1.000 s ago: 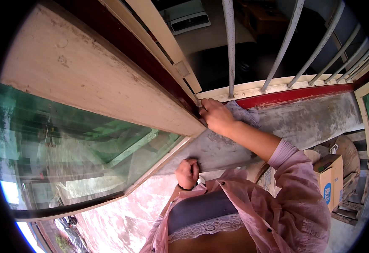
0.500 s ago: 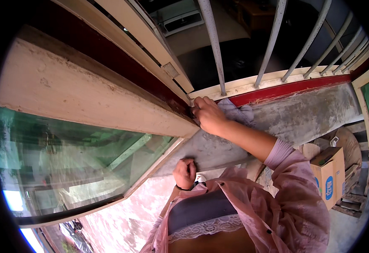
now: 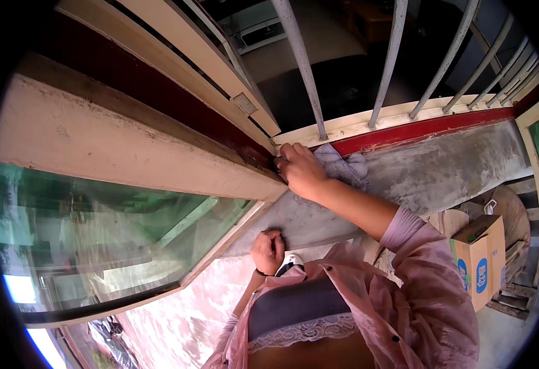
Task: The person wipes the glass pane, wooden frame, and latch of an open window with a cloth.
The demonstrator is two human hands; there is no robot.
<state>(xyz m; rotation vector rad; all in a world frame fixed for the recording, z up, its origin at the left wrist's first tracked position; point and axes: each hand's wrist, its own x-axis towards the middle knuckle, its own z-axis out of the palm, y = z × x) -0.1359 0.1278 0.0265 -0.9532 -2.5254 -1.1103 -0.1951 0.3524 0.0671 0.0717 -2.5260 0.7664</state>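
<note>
My right hand (image 3: 303, 171) reaches up to the lower left corner of the window frame, its fingers curled around a grey cloth (image 3: 343, 165). The cloth spills out on the right of the hand over the concrete sill (image 3: 442, 160), against the red strip of the frame (image 3: 417, 130). The fingertips press into the corner next to the cream casement (image 3: 140, 138); what they touch there is partly hidden. Lower down, my left hand (image 3: 267, 252) is closed in a fist near the sill's front edge, with nothing visible in it.
Grey metal bars (image 3: 388, 67) rise behind the sill. The opened casement with its green-tinted glass pane (image 3: 109, 240) fills the left. At right a cardboard box (image 3: 482, 261) stands by a round wooden piece (image 3: 515, 215). A shoe (image 3: 291, 263) shows below.
The view has shifted slightly. My right hand stays at the frame corner with the cloth, which lies a little differently beside it. My left fist has barely moved.
</note>
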